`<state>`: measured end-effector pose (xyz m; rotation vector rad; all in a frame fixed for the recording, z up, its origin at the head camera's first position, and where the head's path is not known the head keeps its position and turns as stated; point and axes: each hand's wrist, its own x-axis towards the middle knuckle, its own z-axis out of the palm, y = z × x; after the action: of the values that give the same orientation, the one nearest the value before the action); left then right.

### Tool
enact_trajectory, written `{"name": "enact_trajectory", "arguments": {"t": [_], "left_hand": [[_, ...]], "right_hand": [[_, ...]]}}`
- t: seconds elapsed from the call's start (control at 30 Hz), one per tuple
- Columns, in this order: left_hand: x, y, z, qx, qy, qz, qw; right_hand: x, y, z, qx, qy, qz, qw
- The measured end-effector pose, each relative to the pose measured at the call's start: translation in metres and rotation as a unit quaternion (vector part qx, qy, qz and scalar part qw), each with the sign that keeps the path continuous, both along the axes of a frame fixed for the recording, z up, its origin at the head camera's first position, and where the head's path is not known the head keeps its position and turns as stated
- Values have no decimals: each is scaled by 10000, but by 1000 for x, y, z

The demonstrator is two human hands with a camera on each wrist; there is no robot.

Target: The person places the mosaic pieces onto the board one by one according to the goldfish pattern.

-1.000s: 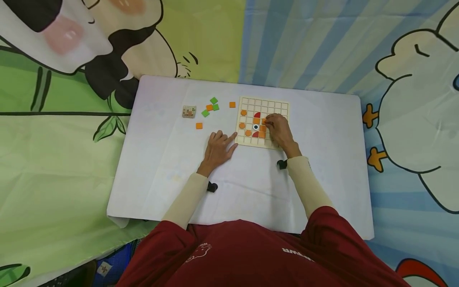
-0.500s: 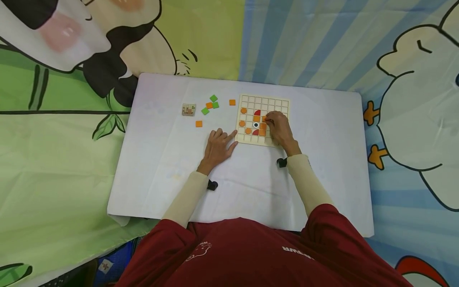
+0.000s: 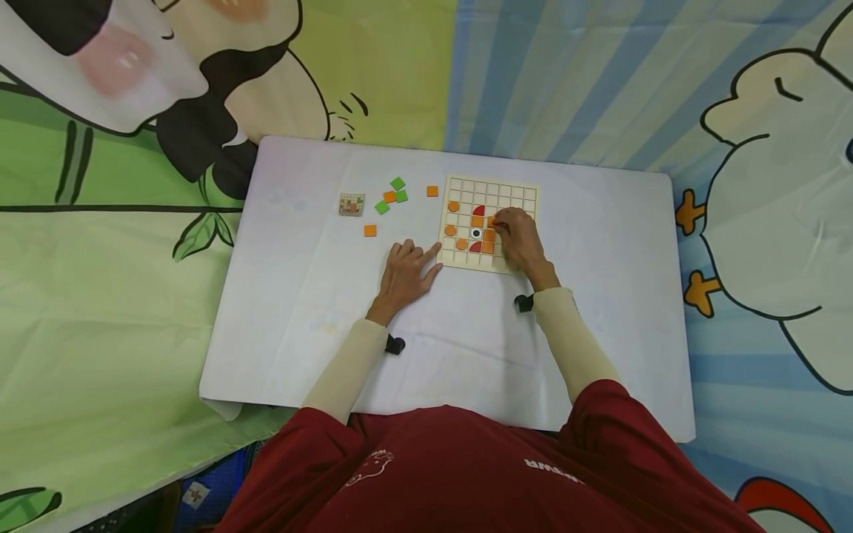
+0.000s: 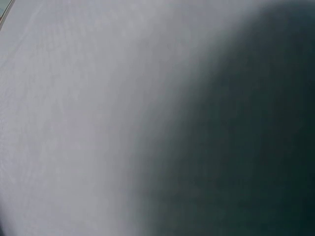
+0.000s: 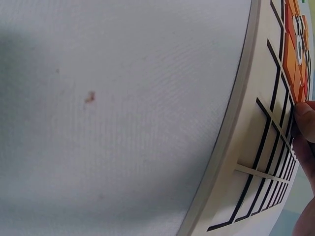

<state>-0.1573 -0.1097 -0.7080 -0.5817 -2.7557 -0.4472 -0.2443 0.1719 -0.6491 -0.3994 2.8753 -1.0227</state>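
A pale wooden grid board [image 3: 466, 260] lies on the white table, with orange and red pieces set in its cells. At the board's middle right, my right hand [image 3: 525, 240] pinches an orange square tile [image 3: 492, 221] between thumb and fingertips, right above other orange squares [image 3: 489, 241]. A round black-and-white eye piece [image 3: 476, 233] sits just left of these, between two red quarter-round pieces [image 3: 479, 210]. My left hand [image 3: 403, 274] rests on the table, its index fingertip and thumb at the board's lower left edge. The right wrist view shows the thumb [image 5: 306, 120] over the grid.
Left of the board lie loose green tiles [image 3: 397, 183] and orange tiles [image 3: 369, 231]. A small patterned card [image 3: 351, 205] is farther left. Orange discs [image 3: 453, 206] occupy the board's left cells. The left wrist view is mostly blurred tabletop and a dark shape.
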Motion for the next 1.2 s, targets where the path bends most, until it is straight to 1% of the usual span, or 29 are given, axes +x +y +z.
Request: {"name": "enact_trajectory", "arguments": {"t": [0.53,0.77,1.0,1.2], "left_hand": [[0,2,-1,39,49,-16,10000],[0,2,-1,-22,88,4,10000],[-1,0,-1,-60,117,-6,9999],[-1,-2,-1,-150,98,-9,9998]], "right_hand": [[2,3,0,59,104,86,9999],[2,3,-1,93,185,208,9996],[1,2,-2,74,67,437,9990],[5,4,-6,12,-51,589,9983]]}}
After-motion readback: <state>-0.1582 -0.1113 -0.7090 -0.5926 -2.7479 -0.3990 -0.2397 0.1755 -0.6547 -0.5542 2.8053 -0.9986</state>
